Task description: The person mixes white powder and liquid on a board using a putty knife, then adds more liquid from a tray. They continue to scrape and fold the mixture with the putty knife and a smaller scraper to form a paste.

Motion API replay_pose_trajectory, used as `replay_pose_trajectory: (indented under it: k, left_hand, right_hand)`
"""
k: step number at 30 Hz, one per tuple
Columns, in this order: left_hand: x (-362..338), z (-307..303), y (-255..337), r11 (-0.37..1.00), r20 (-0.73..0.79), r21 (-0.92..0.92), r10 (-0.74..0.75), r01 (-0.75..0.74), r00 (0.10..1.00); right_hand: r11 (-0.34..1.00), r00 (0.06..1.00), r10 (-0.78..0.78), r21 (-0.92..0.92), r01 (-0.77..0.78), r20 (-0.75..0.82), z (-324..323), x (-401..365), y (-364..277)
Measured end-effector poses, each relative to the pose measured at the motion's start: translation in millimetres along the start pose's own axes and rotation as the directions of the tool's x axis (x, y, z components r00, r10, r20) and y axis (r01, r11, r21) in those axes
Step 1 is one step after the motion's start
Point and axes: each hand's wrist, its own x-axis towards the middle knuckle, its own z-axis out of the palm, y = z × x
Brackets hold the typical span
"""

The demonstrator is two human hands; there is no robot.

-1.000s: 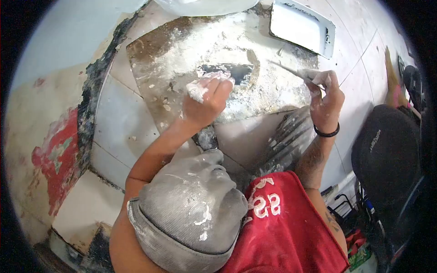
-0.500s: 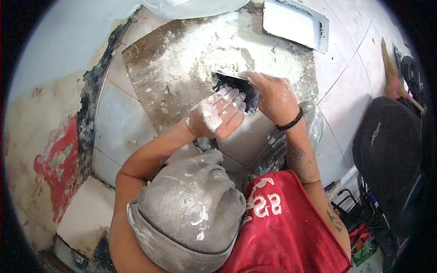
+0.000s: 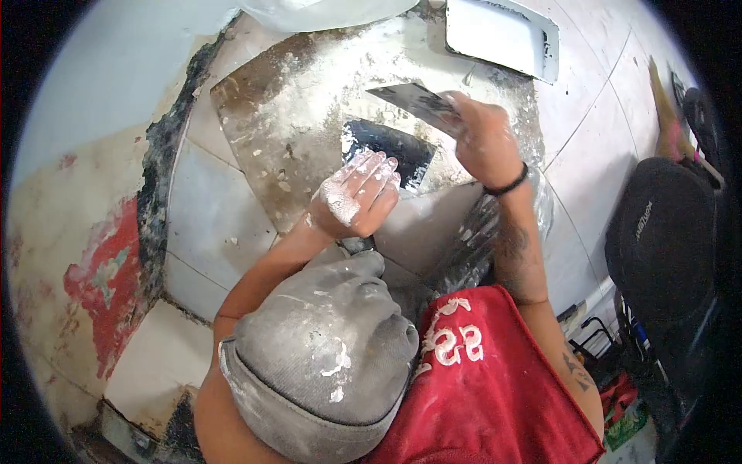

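Note:
My right hand [image 3: 488,143] is closed around one end of a thin metal putty blade [image 3: 417,103], tilted above the smeared board [image 3: 301,116]. My left hand [image 3: 355,193], its fingers caked with white paste, is closed at the near edge of a dark, flat rectangular blade [image 3: 402,147]. White smears mark that blade's edges; its underside and my left thumb's hold are hidden. The two blades are apart, the right one farther out and higher. White paste and crumbs cover much of the board.
A white tray [image 3: 553,58] with chipped edges stands at the board's far right. A pale plastic-looking container [image 3: 332,14] is at the top. To the left rises a peeling wall [image 3: 108,286]. A black padded case [image 3: 657,232] and a broom [image 3: 666,116] are at the right.
My right hand has lifted its blade away from the dark one, upward and slightly right. My left hand and the dark blade have shifted a little left.

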Motion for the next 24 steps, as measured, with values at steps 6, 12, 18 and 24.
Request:
replay_pose_trajectory:
  k: [6, 12, 18, 24]
  left_hand:
    - [6, -1, -3, 0.999, -0.016, -0.019, 0.039, -0.039, 0.999]
    - [10, 2, -10, 0.996, 0.044, -0.041, 0.078, -0.076, 0.996]
    - [17, -5, 2, 0.990, -0.050, -0.102, 0.097, -0.101, 0.994]
    - [17, -6, -6, 0.994, 0.023, -0.072, 0.085, -0.083, 0.996]
  right_hand:
    - [0.997, 0.986, -0.057, -0.034, 0.062, 0.154, 11, -21, -32]
    - [0.996, 0.983, -0.020, -0.079, 0.035, 0.180, 7, -13, -27]
    - [0.987, 0.954, 0.029, -0.162, 0.020, 0.297, 22, -4, -14]
    - [0.997, 0.971, -0.012, -0.072, 0.030, 0.239, 17, -13, -26]
